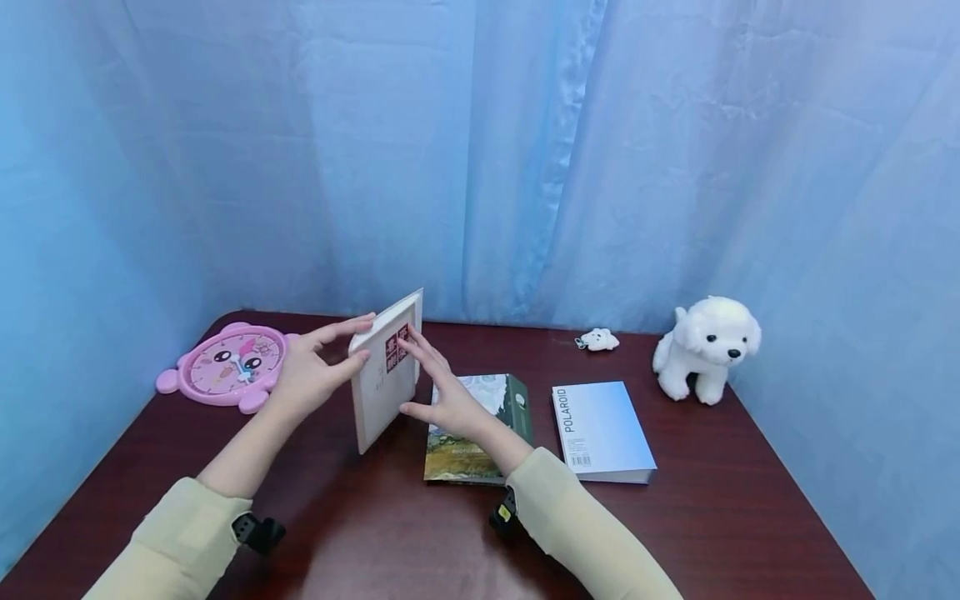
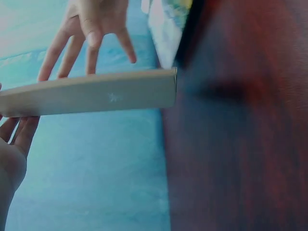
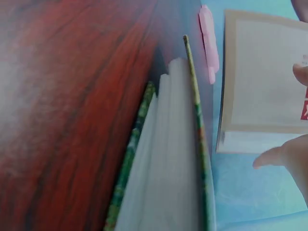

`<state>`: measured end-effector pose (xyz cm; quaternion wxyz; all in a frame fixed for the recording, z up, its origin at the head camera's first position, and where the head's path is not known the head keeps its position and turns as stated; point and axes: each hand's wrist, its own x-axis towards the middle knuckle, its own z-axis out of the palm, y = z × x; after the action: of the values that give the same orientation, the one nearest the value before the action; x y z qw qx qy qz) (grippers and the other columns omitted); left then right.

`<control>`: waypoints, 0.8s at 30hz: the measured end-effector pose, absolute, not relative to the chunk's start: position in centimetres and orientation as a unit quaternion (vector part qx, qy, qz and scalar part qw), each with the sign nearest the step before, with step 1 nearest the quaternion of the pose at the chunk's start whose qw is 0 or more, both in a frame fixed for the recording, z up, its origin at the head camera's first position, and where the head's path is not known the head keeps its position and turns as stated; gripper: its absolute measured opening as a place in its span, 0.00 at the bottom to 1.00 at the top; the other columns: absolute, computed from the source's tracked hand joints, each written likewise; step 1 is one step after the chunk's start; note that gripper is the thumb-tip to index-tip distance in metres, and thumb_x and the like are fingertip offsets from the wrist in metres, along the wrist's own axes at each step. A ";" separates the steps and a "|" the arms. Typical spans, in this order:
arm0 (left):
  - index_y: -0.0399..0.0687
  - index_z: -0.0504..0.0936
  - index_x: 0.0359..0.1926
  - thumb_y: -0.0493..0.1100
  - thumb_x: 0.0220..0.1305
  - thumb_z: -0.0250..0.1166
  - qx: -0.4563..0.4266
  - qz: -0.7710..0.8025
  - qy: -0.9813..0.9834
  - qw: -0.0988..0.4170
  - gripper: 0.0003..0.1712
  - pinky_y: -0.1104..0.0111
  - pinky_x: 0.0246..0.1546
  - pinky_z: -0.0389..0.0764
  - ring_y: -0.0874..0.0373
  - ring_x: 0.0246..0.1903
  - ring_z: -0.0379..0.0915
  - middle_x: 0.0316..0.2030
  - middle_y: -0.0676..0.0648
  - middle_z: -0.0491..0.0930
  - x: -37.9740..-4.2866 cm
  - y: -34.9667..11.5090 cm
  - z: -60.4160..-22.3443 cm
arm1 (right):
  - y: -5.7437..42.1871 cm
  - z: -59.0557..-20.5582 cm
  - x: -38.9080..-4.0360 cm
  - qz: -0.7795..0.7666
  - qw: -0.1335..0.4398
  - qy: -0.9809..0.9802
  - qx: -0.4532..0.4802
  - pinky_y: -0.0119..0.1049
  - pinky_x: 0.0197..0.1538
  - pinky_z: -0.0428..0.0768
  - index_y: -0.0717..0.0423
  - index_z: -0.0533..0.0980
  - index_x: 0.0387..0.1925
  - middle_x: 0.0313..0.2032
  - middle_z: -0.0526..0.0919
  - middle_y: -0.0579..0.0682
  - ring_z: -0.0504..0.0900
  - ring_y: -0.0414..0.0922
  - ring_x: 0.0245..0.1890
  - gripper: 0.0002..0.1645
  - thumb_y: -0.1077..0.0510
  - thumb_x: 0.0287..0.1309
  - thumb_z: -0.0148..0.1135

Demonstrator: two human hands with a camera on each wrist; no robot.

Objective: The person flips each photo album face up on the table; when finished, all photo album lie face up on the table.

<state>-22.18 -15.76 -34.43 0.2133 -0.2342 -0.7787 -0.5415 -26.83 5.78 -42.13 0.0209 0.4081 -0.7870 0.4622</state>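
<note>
A cream hardcover book [image 1: 378,387] with red character squares on its cover stands upright above the table. My left hand [image 1: 311,371] holds it by the upper spine side, thumb and fingers on either side; in the left wrist view that hand [image 2: 12,159] is partly cut off at the edge. My right hand [image 1: 453,400] has its spread, fairly straight fingers against the cover, and its thumb is near the page edge. The book's spine [image 2: 110,94] faces the left wrist camera. Below the right forearm lies a green photo album [image 1: 457,458], its pages [image 3: 168,159] showing in the right wrist view.
A pink cartoon clock [image 1: 236,367] lies at the left, beside my left hand. Right of the album is a blue-white POLAROID album [image 1: 603,429]. A small white plush charm [image 1: 600,339] and a white plush dog [image 1: 708,350] are farther back on the dark red table [image 1: 390,533].
</note>
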 end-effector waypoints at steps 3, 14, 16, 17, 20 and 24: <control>0.29 0.81 0.47 0.27 0.53 0.67 -0.221 -0.552 -0.773 0.222 0.18 0.79 0.41 0.78 0.71 0.47 0.76 0.50 0.33 0.78 -21.8 -16.0 -33.2 | 5.6 -41.9 -26.8 0.455 0.031 -0.790 0.409 0.63 0.68 0.47 0.43 0.49 0.73 0.74 0.39 0.40 0.34 0.47 0.74 0.52 0.63 0.53 0.67; 0.35 0.85 0.37 0.33 0.54 0.69 -0.139 -0.545 -0.781 0.271 0.08 0.79 0.30 0.79 0.73 0.35 0.77 0.38 0.40 0.84 -21.9 -16.7 -32.0 | 4.7 -42.0 -26.5 0.502 0.026 -0.785 0.363 0.58 0.60 0.68 0.41 0.49 0.73 0.74 0.31 0.42 0.40 0.52 0.73 0.51 0.61 0.55 0.67; 0.35 0.84 0.35 0.33 0.54 0.69 -0.132 -0.543 -0.782 0.276 0.07 0.79 0.28 0.79 0.72 0.33 0.77 0.36 0.42 0.84 -22.0 -16.8 -32.0 | 4.6 -42.1 -26.3 0.522 0.011 -0.781 0.343 0.57 0.56 0.73 0.38 0.48 0.73 0.74 0.29 0.42 0.44 0.53 0.73 0.52 0.60 0.54 0.67; 0.35 0.84 0.34 0.34 0.54 0.69 -0.130 -0.543 -0.782 0.276 0.06 0.80 0.27 0.78 0.72 0.32 0.76 0.35 0.42 0.84 -22.1 -16.8 -32.0 | 4.5 -42.1 -26.2 0.521 0.011 -0.785 0.335 0.57 0.55 0.73 0.37 0.49 0.73 0.74 0.29 0.43 0.45 0.54 0.73 0.53 0.60 0.54 0.68; 0.35 0.84 0.33 0.35 0.54 0.69 -0.124 -0.546 -0.783 0.272 0.07 0.80 0.26 0.78 0.71 0.30 0.76 0.33 0.46 0.84 -22.3 -16.9 -32.0 | 4.6 -42.1 -26.0 0.515 0.012 -0.800 0.308 0.59 0.56 0.71 0.32 0.49 0.73 0.74 0.30 0.47 0.46 0.56 0.72 0.54 0.57 0.52 0.70; 0.37 0.84 0.36 0.39 0.55 0.70 -0.106 -0.567 -0.778 0.248 0.10 0.77 0.26 0.79 0.68 0.28 0.76 0.32 0.54 0.82 -22.4 -17.0 -31.9 | 4.8 -42.0 -25.7 0.511 0.014 -0.811 0.283 0.58 0.54 0.73 0.25 0.47 0.72 0.74 0.34 0.50 0.48 0.57 0.71 0.55 0.54 0.52 0.70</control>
<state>-22.43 -17.03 -31.88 0.2482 -0.1062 -0.7782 -0.5670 -25.75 4.77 -42.04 0.0135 0.2833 -0.8111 0.5115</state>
